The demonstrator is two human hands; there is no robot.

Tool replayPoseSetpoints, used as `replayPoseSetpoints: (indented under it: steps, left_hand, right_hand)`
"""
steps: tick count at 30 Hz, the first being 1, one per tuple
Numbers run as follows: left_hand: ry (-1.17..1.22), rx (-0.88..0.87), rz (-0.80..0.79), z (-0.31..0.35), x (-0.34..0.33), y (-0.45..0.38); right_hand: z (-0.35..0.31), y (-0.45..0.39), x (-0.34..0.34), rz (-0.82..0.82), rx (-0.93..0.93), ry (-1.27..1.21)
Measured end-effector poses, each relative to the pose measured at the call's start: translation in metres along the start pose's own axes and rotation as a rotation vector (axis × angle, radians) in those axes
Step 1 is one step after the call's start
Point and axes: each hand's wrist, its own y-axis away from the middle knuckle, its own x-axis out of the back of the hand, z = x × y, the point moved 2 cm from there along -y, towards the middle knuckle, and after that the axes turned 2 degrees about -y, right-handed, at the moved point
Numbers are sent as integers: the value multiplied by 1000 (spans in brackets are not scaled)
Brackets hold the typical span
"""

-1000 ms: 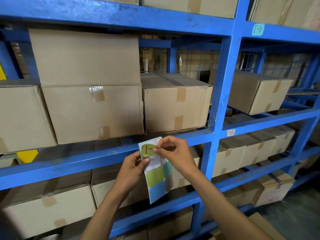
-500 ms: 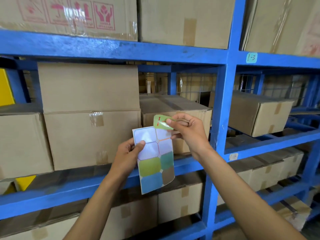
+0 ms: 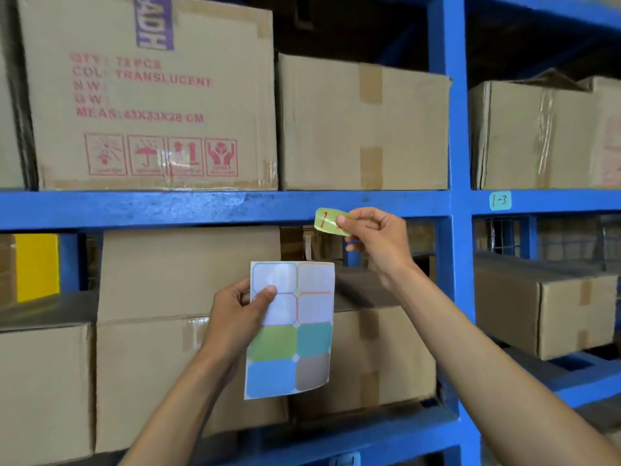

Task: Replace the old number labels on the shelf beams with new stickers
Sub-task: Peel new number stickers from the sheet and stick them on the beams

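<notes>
My right hand [image 3: 374, 238] pinches a green sticker [image 3: 327, 220] with a red number on it, held against the lower edge of the blue shelf beam [image 3: 201, 208]. My left hand [image 3: 240, 316] holds a sticker sheet [image 3: 290, 327] upright below it; its upper cells are peeled white, and green, teal, blue and grey stickers fill the lower ones. A teal label reading 1-3 [image 3: 499, 200] sits on the beam to the right of the blue upright post [image 3: 455, 196].
Cardboard boxes fill the shelves: a printed one [image 3: 148, 95] and a plain one [image 3: 363, 122] above the beam, more below [image 3: 161, 297] and right [image 3: 544, 314]. A yellow object [image 3: 37, 265] shows at the far left.
The green sticker was peeled off the sheet and my right hand raised it to the upper beam. My view tilted upward; my left hand kept holding the sheet.
</notes>
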Motion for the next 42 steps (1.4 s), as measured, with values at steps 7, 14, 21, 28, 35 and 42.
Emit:
replayPoseSetpoints:
  steps: [7, 14, 21, 28, 35, 42]
  left_hand:
    - [18, 2, 38, 12, -10, -12]
    - [35, 13, 26, 10, -13, -13]
    - [28, 2, 8, 13, -16, -19]
    - [22, -2, -14, 10, -20, -20]
    - [2, -7, -24, 6, -19, -21]
    - [24, -8, -36, 8, -17, -18]
  right_hand:
    - [7, -43, -4, 27, 89, 151]
    - [14, -61, -10, 53, 170, 227]
    - [20, -67, -14, 118, 232, 279]
    - [23, -67, -16, 162, 244, 280]
    - [22, -69, -16, 227, 278, 419]
    - [12, -68, -13, 307, 315, 716]
